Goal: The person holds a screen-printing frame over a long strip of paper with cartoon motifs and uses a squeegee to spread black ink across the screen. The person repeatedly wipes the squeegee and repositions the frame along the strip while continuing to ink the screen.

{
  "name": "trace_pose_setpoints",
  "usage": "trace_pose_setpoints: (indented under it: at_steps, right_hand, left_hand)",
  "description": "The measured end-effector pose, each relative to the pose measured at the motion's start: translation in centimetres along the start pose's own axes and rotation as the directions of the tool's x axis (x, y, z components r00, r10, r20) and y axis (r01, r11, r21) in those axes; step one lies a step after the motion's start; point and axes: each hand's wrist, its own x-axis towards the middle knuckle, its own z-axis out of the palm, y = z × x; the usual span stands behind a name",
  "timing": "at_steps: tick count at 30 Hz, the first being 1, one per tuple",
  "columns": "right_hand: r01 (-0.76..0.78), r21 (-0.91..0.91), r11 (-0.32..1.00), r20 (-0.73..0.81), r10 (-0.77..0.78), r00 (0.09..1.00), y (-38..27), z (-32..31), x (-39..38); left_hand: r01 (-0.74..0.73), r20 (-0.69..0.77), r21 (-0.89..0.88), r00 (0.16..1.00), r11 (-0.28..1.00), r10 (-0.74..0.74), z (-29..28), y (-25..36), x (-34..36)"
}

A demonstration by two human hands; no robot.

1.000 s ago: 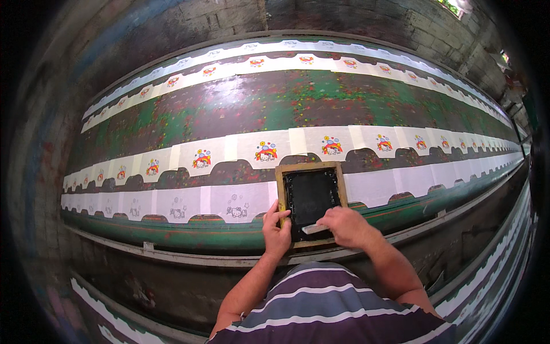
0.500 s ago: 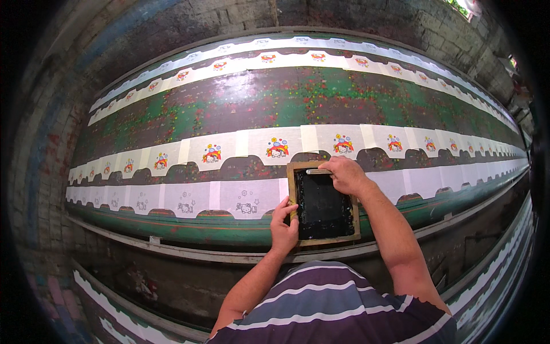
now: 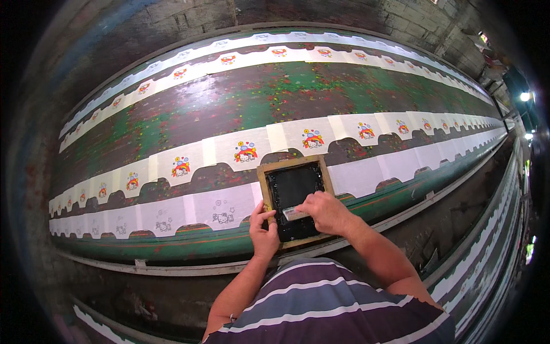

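A wooden screen frame (image 3: 325, 183) with black ink (image 3: 295, 183) inside lies on the near row of white cut pieces (image 3: 360, 175). My left hand (image 3: 263, 229) grips the frame's left edge, fingers curled over it. My right hand (image 3: 324, 214) is closed on a pale squeegee (image 3: 292, 212), which rests in the ink in the lower middle of the frame. To the left of the frame, pieces carry grey line prints (image 3: 223, 212). Just behind, another row bears coloured cartoon prints (image 3: 245, 152).
The long, paint-speckled green table (image 3: 263, 97) holds further rows of white pieces (image 3: 206, 66) at the back, against a block wall (image 3: 407, 17). Another table with white strips (image 3: 475, 258) runs at lower right. A lit lamp (image 3: 524, 96) hangs at far right.
Since half a second ago my right hand has drawn the squeegee from the frame's top toward its lower part. My left hand stays on the edge. The view has turned slightly.
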Motion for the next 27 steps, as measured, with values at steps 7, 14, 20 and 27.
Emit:
trace_pose_setpoints:
  at_steps: [7, 14, 20, 27]
  right_hand:
    - [-0.012, 0.008, 1.0, -0.041, 0.013, 0.999, -3.6, 1.0, -4.9]
    - [0.001, 0.106, 0.994, -0.152, 0.015, 0.988, -3.2, 1.7, -6.9]
    - [-0.047, 0.204, 0.978, -0.266, 0.102, 0.959, -0.5, 0.2, -10.7]
    - [-0.092, 0.207, 0.974, -0.303, 0.153, 0.941, 6.4, -2.4, -17.9]
  left_hand:
    - [-0.037, -0.01, 0.052, 0.999, 0.998, 0.038, 0.3, 0.4, -0.3]
    - [-0.088, 0.036, 0.217, 0.996, 0.972, 0.082, 0.4, 1.5, -0.2]
    - [-0.195, 0.01, 0.253, 0.98, 0.948, 0.198, 3.8, 3.3, -1.0]
    - [-0.248, 0.003, 0.22, 0.967, 0.943, 0.254, 14.8, 3.6, -2.9]
